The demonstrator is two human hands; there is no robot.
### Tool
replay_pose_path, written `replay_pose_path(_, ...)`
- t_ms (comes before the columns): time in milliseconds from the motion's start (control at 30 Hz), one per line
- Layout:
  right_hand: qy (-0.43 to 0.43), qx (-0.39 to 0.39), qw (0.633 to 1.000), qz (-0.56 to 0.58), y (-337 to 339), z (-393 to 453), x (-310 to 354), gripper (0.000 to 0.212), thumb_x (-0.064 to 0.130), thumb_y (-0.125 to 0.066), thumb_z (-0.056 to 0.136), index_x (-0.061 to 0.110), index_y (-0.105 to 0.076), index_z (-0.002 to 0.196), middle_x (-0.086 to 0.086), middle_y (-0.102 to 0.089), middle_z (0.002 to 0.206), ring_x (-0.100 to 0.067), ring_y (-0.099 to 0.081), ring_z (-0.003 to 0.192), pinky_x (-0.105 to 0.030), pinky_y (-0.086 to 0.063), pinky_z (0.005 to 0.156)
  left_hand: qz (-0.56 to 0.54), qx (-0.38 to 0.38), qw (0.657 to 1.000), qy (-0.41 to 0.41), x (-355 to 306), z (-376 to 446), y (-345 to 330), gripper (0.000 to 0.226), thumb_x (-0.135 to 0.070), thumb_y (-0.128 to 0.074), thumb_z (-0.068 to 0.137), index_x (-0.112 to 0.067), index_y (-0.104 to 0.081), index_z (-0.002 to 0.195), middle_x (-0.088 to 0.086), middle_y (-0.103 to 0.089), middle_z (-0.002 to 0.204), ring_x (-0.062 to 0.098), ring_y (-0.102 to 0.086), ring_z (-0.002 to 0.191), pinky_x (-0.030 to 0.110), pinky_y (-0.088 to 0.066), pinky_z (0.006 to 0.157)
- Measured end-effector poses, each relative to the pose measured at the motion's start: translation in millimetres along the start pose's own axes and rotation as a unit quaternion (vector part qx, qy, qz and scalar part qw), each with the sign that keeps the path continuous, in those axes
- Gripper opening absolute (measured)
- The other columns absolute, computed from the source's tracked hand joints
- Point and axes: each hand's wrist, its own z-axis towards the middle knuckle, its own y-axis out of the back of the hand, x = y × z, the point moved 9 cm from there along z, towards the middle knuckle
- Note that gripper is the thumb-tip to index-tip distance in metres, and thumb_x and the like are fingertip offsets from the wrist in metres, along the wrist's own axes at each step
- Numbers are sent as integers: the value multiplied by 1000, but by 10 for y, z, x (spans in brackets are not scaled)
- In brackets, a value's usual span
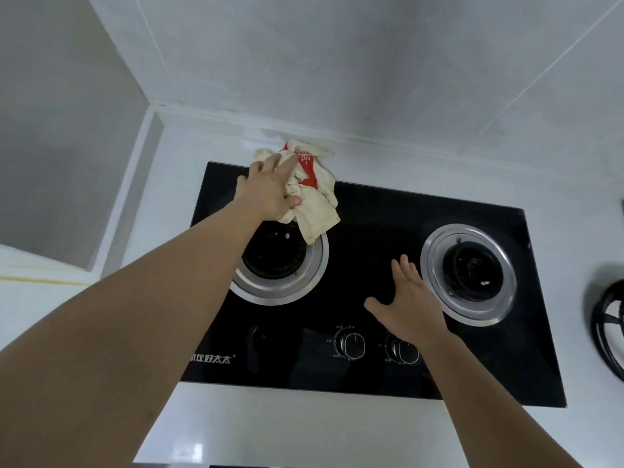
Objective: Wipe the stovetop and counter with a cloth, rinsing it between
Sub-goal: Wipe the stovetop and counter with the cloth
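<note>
Head view, near to far. White counter [304, 430] runs along the bottom edge, in front of the black glass stovetop [364, 238].

Front strip of the stovetop: two control knobs, left knob [353, 345] fully visible, right knob [405, 351] partly covered by the right wrist. White brand lettering [211, 359] sits at the front-left corner.

Right hand [410, 304] is over the glass between the burners, just beside the right burner [471, 273]. Fingers straight and held together, thumb spread out to the left, palm down, gripping nothing. Can't tell if it touches the glass or hovers.

Left burner [280, 261] has its far side partly covered by the left forearm and the hanging end of the cloth.

Left hand [270, 190] reaches to the far-left part of the stovetop. Thumb curls over a fold of the cloth [314, 197], fingers extend forward on top of it, pressing it down. Cloth is cream with a red printed patch, bunched up; it spans the back edge of the glass, far end on the counter strip against the wall, near end draping onto the left burner's steel ring.

Black metal pot support [607, 332] lies on the counter at the right edge, cut off by the frame.

Grey-white tiled wall [371, 62] behind, meeting a side wall in the corner at left.
</note>
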Motion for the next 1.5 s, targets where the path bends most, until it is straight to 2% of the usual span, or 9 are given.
replay_pose_path(133,15,-3,1000,13,22,-18,-6,103,65,-58,91,25,-3,168,2,3,176,-14,2,162,-39,-26,124,33,-1,999,10,242,-26,112,56,-53,-59,99,-54,-38,150,-4,-22,166,35,-26,146,60,-35,111)
replay_pose_path(300,21,-4,1000,12,16,-42,-3,99,66,-56,91,26,-7,168,3,6,176,-13,6,161,-38,-29,123,35,-65,993,96,911,-493,93,45,-52,-58,98,-42,-46,141,6,-33,157,41,-37,134,58,-40,104)
replay_pose_path(533,19,-15,1000,-9,-46,-65,3,108,75,-52,88,25,0,168,2,14,175,-15,14,160,-41,-38,119,-3,-174,961,214,1105,-1771,-378,59,-57,-65,89,-16,-53,129,24,-53,125,47,-53,107,58,-46,89)
replay_pose_path(667,28,-17,999,-26,-50,-55,9,111,78,-50,85,24,1,168,0,15,175,-17,13,161,-41,-41,117,-8,-215,961,173,556,-2181,-679,68,-66,-53,81,-11,-61,120,23,-56,106,41,-55,90,51,-49,73)
replay_pose_path(733,37,-19,999,-29,-46,-47,1,111,78,-49,85,24,0,168,-1,13,175,-18,11,161,-41,-40,117,-32,-233,965,118,251,-2276,-799,59,-65,-57,82,-15,-66,112,18,-57,109,37,-53,94,48,-49,77)
replay_pose_path(833,52,-21,998,-37,-37,-50,-14,110,78,-50,86,23,-2,168,-1,11,175,-17,9,161,-40,-38,118,-18,-196,980,21,-268,-2214,-975,47,-62,-60,90,-24,-68,116,7,-58,115,28,-52,103,44,-49,85)
replay_pose_path(967,60,-18,997,-40,-41,-55,-31,108,76,-51,88,23,-1,168,-1,11,175,-16,10,161,-37,-33,121,41,-163,985,-39,-762,-1968,-1022,47,-61,-43,100,-25,-58,127,1,-54,119,21,-50,105,37,-49,94)
replay_pose_path(1267,66,-11,998,-20,-64,-10,-62,107,73,-55,88,22,-4,168,0,9,176,-15,10,161,-34,-26,124,1,-169,986,2,-1238,-1153,-976,44,-53,-41,101,-21,-56,127,9,-51,118,25,-49,105,40,-47,91)
replay_pose_path(1500,58,2,998,-37,-78,2,-56,107,73,-50,89,23,3,168,2,13,175,-14,13,160,-37,-22,126,-41,-116,991,52,-1140,-474,-759,56,-54,-37,106,-12,-46,141,20,-45,137,35,-43,123,45,-37,106)
